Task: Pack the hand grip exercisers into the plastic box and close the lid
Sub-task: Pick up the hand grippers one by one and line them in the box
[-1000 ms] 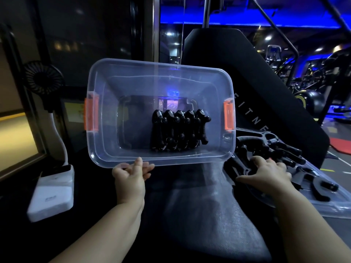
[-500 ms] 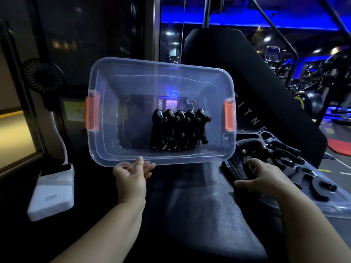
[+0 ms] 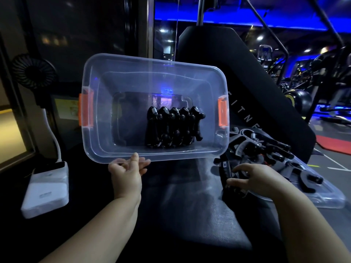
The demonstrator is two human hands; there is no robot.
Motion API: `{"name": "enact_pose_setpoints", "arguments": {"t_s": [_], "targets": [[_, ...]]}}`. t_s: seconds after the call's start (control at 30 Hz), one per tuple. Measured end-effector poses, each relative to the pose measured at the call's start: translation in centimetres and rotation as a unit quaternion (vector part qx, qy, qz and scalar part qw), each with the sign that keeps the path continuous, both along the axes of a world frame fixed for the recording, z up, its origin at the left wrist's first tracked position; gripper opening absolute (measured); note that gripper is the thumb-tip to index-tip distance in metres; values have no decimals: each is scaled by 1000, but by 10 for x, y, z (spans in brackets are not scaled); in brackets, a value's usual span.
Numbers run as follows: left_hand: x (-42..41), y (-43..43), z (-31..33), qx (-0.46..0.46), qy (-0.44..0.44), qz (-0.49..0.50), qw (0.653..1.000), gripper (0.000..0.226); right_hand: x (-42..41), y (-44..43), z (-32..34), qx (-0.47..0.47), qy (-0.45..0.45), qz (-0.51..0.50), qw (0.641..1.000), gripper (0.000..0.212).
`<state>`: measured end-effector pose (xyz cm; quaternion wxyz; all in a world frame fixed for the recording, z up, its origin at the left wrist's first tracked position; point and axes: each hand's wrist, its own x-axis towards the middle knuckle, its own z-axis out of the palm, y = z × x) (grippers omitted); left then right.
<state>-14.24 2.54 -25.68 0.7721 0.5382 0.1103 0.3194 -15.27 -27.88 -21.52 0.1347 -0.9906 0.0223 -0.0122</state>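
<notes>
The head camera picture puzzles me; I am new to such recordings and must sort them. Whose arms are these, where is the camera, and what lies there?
There is no machine here: a person wears one wide-angle camera on the head, looking forward and down, so the two bare arms are their own. The left hand holds the near rim of a clear plastic box with orange latches, tipped toward the camera. A row of black hand grip exercisers stands inside. The right hand reaches into a loose pile of exercisers lying on the clear lid; whether it has gripped one is hard to tell. All this rests on a dark padded bench. At the left lies a white device.
</notes>
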Motion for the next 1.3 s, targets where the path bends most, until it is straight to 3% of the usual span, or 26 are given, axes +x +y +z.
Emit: {"name": "enact_pose_setpoints", "arguments": {"t_s": [0.17,0.3,0.53,0.83,1.07,1.2,1.3], "targets": [[-2,0,1,1,-2,0,1000,20,-15,-2,5,85,43,40,995,92],[-3,0,0,2,2,-2,1000,21,-22,-5,8,149,84,68,983,90],[-2,2,0,11,11,-4,1000,39,-25,4,13,170,33,73,982,42],[-3,0,2,-4,-5,-5,1000,22,-24,19,24,164,-127,52,977,15],[-2,0,0,-4,-8,-1,1000,20,-25,33,29,163,-209,28,964,55],[0,1,0,-4,-2,-1,1000,22,-24,49,37,163,-227,0,960,58],[-1,1,0,-3,6,-5,1000,30,-20,62,40,195,-212,-3,958,48]]}}
